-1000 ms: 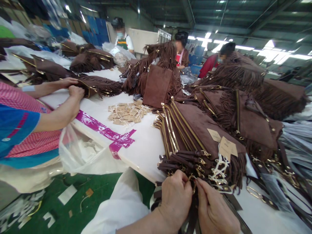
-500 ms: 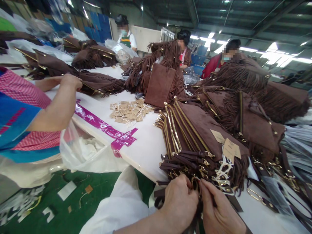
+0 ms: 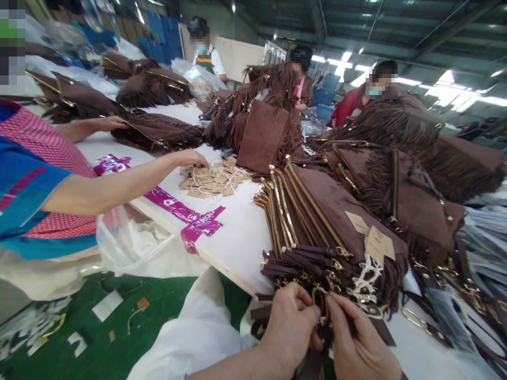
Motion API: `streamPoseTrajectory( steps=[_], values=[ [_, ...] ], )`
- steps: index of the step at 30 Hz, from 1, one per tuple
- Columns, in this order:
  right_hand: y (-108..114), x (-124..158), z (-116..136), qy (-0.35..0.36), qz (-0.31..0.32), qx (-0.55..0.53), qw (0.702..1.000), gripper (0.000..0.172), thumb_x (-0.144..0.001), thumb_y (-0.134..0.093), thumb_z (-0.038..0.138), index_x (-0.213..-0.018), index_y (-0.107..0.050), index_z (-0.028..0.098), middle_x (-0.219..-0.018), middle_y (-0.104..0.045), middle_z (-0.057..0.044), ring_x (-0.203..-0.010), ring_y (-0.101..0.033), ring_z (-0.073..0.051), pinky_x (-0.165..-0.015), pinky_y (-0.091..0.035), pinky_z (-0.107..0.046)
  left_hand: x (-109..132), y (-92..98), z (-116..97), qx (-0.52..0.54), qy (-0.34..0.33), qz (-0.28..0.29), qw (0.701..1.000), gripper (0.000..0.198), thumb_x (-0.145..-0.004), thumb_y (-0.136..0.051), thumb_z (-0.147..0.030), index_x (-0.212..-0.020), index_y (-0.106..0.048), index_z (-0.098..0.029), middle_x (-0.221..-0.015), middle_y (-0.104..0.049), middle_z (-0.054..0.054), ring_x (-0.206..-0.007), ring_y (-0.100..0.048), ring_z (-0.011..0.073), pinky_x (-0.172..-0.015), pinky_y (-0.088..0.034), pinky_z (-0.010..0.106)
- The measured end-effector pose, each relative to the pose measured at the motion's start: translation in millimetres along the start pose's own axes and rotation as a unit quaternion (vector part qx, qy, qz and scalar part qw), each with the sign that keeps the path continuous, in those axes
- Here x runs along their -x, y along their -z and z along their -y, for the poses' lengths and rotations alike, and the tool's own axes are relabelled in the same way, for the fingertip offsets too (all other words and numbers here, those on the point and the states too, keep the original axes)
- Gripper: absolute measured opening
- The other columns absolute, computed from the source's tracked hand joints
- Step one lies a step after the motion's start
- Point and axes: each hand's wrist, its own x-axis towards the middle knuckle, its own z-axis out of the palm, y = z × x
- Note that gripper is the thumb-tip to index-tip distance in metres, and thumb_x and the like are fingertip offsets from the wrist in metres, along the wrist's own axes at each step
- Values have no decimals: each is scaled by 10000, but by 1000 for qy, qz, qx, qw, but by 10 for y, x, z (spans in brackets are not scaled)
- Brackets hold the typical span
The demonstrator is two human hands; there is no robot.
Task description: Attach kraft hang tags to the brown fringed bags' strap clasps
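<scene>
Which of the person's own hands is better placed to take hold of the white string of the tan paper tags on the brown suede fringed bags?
Probably the right hand: the white string hangs just above its fingers, while the left hand lies farther off, pinching the gold metal ring.

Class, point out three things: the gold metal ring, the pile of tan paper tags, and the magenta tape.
gold metal ring (image 3: 319,301), head view, its left curve
pile of tan paper tags (image 3: 209,179), head view, pile's middle
magenta tape (image 3: 174,207), head view, strip's middle
</scene>
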Motion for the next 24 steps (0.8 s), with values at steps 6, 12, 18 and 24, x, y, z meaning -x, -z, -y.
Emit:
streamPoseTrajectory(
  steps=[6, 12, 18, 24],
  values=[
    [28, 15, -17, -19, 9, 0, 1000, 331, -842, -496, 468, -852, -676, 191, -715, -712, 27, -564, -658, -91, -485, -462, -89, 44, -20, -100, 68, 20, -6, 997, 107, -706, -462, -59, -680, -439, -160, -307, -378, -104, -253, -349, 59, -265, -199, 134],
    [86, -63, 15, -43, 39, -27, 998, 291, -814, -538, 455, -832, -679, 200, -613, -690, 67, -478, -634, -79, -412, -439, -68, 56, -74, -118, 29, 25, -27, 999, 132, -760, -448, -24, -701, -458, -141, -350, -392, -104, -272, -343, 39, -277, -227, 123],
    [98, -85, 41, -5, 33, 2, 999, 297, -823, -535, 438, -847, -682, 180, -599, -686, 48, -442, -618, -83, -362, -418, -101, 44, -105, -42, 25, 4, -3, 1000, 95, -782, -442, -62, -740, -490, -132, -426, -442, -83, -289, -353, 39, -284, -254, 131],
    [57, -2, 115, -40, 43, 75, 995, 419, -882, -398, 477, -838, -699, 188, -752, -708, 2, -484, -609, -105, -437, -433, -203, 12, -37, 16, -7, -50, -29, 998, 120, -810, -377, -99, -791, -485, -148, -437, -439, -81, -305, -389, 59, -314, -284, 147]
  ],
)
